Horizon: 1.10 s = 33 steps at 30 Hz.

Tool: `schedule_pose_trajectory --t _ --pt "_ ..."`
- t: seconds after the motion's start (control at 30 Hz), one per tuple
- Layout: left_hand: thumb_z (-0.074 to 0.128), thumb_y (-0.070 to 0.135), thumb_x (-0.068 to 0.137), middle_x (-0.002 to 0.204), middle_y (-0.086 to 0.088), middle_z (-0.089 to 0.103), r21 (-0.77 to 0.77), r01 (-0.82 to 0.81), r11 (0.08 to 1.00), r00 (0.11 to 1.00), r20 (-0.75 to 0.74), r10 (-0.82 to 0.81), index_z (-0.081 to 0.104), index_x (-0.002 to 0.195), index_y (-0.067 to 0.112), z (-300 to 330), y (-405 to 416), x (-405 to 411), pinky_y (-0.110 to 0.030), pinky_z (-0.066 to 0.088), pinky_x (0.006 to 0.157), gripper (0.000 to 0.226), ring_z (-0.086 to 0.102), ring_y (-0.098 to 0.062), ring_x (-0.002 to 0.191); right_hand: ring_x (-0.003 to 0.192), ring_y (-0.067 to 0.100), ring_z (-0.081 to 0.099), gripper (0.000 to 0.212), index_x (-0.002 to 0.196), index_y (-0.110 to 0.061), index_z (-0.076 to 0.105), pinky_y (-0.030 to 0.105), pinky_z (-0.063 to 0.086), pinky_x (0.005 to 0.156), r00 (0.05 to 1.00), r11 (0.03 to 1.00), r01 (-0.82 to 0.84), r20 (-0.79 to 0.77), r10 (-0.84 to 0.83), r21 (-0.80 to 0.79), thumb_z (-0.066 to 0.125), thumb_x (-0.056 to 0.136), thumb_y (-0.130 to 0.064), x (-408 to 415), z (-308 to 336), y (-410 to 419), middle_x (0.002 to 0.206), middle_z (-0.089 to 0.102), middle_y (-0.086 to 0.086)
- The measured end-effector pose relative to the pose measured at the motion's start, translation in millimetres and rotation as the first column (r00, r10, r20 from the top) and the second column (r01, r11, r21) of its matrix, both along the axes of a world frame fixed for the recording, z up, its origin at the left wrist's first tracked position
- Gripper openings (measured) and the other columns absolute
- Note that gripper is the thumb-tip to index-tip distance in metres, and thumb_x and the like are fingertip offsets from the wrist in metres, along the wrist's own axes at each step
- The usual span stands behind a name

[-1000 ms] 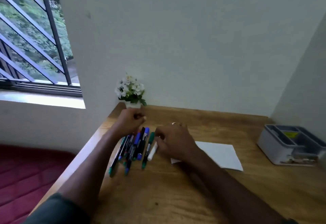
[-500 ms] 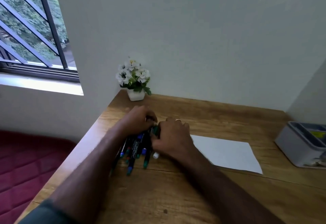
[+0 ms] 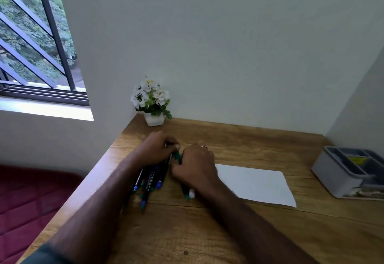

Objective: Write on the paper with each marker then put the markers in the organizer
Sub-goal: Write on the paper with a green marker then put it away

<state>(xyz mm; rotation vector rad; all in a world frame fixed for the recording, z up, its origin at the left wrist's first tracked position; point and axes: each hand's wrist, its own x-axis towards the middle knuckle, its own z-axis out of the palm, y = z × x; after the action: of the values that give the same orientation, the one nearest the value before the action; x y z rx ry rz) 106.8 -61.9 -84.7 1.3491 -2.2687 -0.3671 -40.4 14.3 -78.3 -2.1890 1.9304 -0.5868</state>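
Several markers (image 3: 150, 182) with blue and green caps lie in a bundle near the desk's left edge. My left hand (image 3: 158, 149) rests on the bundle's far end, fingers curled over it. My right hand (image 3: 195, 165) is just to the right, fingers closed around a green marker (image 3: 185, 193) whose far end shows between the hands. A white marker (image 3: 191, 193) pokes out beside it under my wrist. The white paper (image 3: 255, 182) lies flat to the right, partly under my right hand. The grey organizer (image 3: 332, 172) stands at the desk's right end.
A small white pot of white flowers (image 3: 152, 105) stands in the back left corner by the wall. The wooden desk (image 3: 207, 232) meets walls at the back and right. A window and a dark red mat are to the left.
Both hands have closed in on the markers. The green and white markers have shifted right, away from the bundle, under my right hand. The camera has tilted and the view has shifted.
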Motion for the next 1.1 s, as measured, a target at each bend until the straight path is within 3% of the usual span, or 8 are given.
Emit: schedule_pose_trajectory --t 0.17,0.37,0.47,0.6,0.73,0.93,1.0,1.1 --pt "0.058 0.027 0.095 0.083 0.012 0.070 0.011 0.030 0.999 0.966 -0.259 -0.027 0.075 0.095 0.024 8 11 -5 -0.029 0.045 0.076 0.017 0.061 0.000 0.079 0.070 0.015 0.059 0.021 0.075 -0.019 0.059 0.037 0.050 0.062 0.946 0.998 0.036 0.321 -0.052 0.055 0.058 0.084 -0.038 -11 17 -2 0.073 0.063 -0.001" --pt "0.062 0.011 0.091 0.070 -0.005 0.064 0.017 0.159 0.987 0.816 -0.565 -0.122 0.071 0.087 0.005 29 33 -11 -0.015 0.044 0.054 0.011 0.055 0.000 0.055 0.077 0.013 0.060 0.016 0.100 -0.021 0.060 0.028 0.044 0.060 0.984 0.997 -0.078 0.162 0.078 -0.009 0.051 0.097 -0.034 -42 31 -3 0.089 0.066 -0.003" --pt "0.065 0.003 0.088 0.073 -0.003 0.068 0.017 0.187 0.982 0.780 -0.610 -0.138 0.071 0.090 -0.001 26 36 -18 -0.012 0.046 0.058 0.007 0.059 0.001 0.060 0.075 0.013 0.059 0.020 0.103 -0.021 0.062 0.030 0.043 0.062 0.978 0.987 -0.158 0.140 0.157 -0.006 0.046 0.101 -0.033 -55 27 -6 0.087 0.065 -0.002" --pt "0.069 0.009 0.086 0.087 -0.002 0.074 0.033 0.198 0.980 0.835 -0.530 -0.150 0.075 0.094 0.012 23 33 -18 -0.028 0.055 0.078 0.010 0.069 -0.014 0.083 0.076 0.013 0.055 0.021 0.100 -0.027 0.061 0.035 0.046 0.067 0.971 0.966 -0.226 0.050 0.234 -0.123 0.043 0.102 -0.038 -67 17 -11 0.086 0.063 -0.006" --pt "0.069 0.015 0.087 0.091 0.008 0.075 0.017 0.218 0.976 0.878 -0.441 -0.189 0.076 0.097 0.020 19 33 -20 -0.035 0.055 0.082 0.014 0.069 -0.011 0.088 0.077 0.011 0.056 0.023 0.097 -0.031 0.061 0.037 0.049 0.066 0.976 0.950 -0.220 -0.044 0.215 -0.222 0.042 0.099 -0.045 -70 9 -13 0.087 0.064 -0.010" --pt "0.068 0.016 0.088 0.083 0.011 0.072 -0.026 0.209 0.978 0.894 -0.400 -0.202 0.074 0.089 0.028 17 33 -26 -0.023 0.047 0.072 0.013 0.065 -0.009 0.081 0.071 0.006 0.054 0.028 0.094 -0.034 0.063 0.028 0.042 0.057 0.983 0.944 -0.186 -0.061 0.176 -0.272 0.043 0.097 -0.053 -83 8 -8 0.079 0.062 -0.014" --pt "0.068 0.018 0.088 0.078 0.010 0.069 -0.068 0.160 0.985 0.920 -0.353 -0.173 0.070 0.085 0.032 14 31 -29 -0.023 0.045 0.068 0.015 0.062 -0.007 0.077 0.084 0.009 0.058 0.021 0.109 -0.037 0.061 0.031 0.047 0.068 0.984 0.963 -0.176 -0.028 0.174 -0.203 0.045 0.098 -0.045 -92 9 -2 0.095 0.066 -0.014" --pt "0.068 0.020 0.088 0.082 0.013 0.065 -0.085 0.120 0.989 0.942 -0.306 -0.141 0.064 0.088 0.037 8 27 -28 -0.024 0.044 0.070 0.018 0.059 -0.001 0.080 0.096 0.008 0.060 0.042 0.136 -0.044 0.045 0.029 0.052 0.080 0.979 0.969 -0.153 0.105 0.176 -0.195 0.044 0.101 -0.020 -114 14 15 0.116 0.064 -0.012"
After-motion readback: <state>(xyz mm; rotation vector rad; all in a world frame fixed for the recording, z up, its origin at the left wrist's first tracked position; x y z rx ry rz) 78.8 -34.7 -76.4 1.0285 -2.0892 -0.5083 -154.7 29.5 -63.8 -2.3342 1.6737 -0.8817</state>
